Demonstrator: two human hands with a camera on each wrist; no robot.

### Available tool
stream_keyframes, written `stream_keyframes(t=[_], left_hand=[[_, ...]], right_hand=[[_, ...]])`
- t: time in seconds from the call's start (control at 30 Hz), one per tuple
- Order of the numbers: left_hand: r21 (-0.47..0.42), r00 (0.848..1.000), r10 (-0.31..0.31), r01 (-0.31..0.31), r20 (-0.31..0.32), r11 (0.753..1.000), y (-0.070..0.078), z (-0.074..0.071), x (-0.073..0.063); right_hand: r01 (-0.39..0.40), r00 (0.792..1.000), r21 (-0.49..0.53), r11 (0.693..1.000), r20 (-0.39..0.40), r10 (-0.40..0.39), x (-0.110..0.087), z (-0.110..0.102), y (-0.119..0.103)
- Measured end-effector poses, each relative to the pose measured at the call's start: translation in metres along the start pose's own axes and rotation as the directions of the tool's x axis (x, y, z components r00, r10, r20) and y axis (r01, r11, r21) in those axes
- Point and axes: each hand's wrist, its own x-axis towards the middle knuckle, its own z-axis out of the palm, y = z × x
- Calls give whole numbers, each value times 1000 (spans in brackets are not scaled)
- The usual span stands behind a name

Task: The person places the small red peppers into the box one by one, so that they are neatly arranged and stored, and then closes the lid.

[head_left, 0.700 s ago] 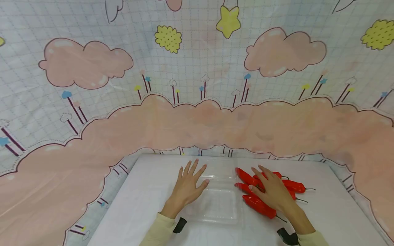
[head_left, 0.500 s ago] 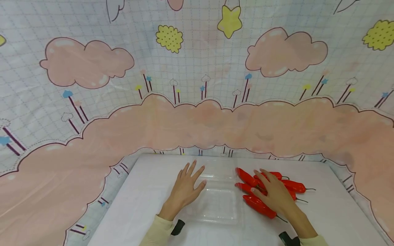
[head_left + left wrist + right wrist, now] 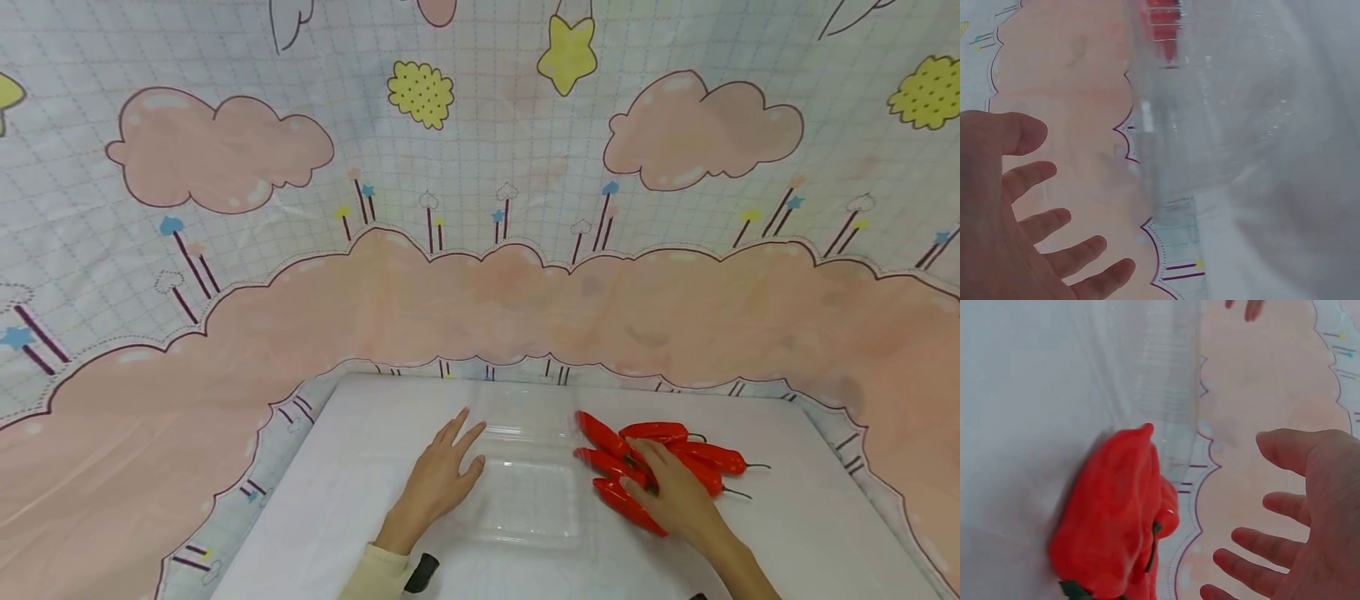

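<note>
Several glossy red chili peppers (image 3: 630, 504) with dark thin stems lie in a loose pile on the right of the table. Over them hovers my right hand (image 3: 678, 492), fingers spread and hiding part of the pile; the right wrist view shows nothing in that hand (image 3: 1316, 519). Left of the pile lies a clear plastic clamshell box (image 3: 525, 540), its lid laid back. My left hand (image 3: 435, 483) is at the box's left side, fingers apart and holding nothing. The left wrist view also shows this hand (image 3: 991, 206), with the transparent box (image 3: 1229, 137) beside it.
A white table (image 3: 322, 492) carries everything. Behind it hangs a patterned cloth (image 3: 480, 308) with pink clouds, close to the table's far edge. A black strap piece (image 3: 422, 573) sits at my left wrist.
My left hand has drawn back toward me and a little to the left, away from the box. My right hand has come down and nearer, uncovering the far peppers. The peppers and box stay put.
</note>
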Motion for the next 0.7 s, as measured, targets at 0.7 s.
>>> stream_keyframes(t=[0.7], left_hand=[[-73,998,-64,64,6,995,-22,16,-27]], right_hand=[[-103,994,40,994,48,101,-13,16,7]])
